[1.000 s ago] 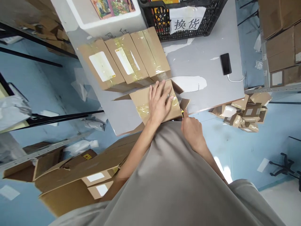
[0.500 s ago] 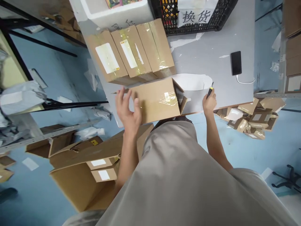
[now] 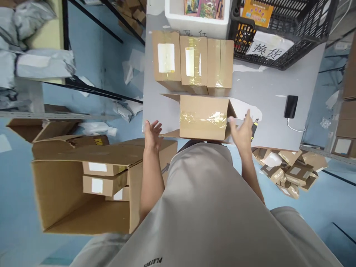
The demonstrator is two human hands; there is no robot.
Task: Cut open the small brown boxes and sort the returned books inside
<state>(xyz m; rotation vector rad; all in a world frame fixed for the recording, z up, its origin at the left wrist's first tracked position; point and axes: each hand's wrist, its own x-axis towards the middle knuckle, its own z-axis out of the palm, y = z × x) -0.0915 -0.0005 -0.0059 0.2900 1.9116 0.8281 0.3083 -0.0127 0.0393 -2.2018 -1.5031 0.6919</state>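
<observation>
A cardboard box (image 3: 203, 128) with clear tape along its top lies at the table's near edge, its end flaps standing out at left and right. Off its left end, my left hand (image 3: 152, 135) is open with fingers apart and nothing in it. My right hand (image 3: 242, 131), also open, is at the box's right end, close to the flap; whether it touches the flap I cannot tell. Just right of that hand a black and yellow utility knife (image 3: 254, 129) lies on the table (image 3: 271, 87).
Three taped boxes (image 3: 194, 61) stand in a row behind. Beyond them are a white foam box (image 3: 197, 27) and a black plastic crate (image 3: 267, 48). A phone (image 3: 290, 106) on a cable lies at right. A large carton (image 3: 63, 196) holding smaller boxes is at lower left.
My right hand has let go of the utility knife and moved left to the box's end. My left hand has come off the box's left side. The camera view has turned.
</observation>
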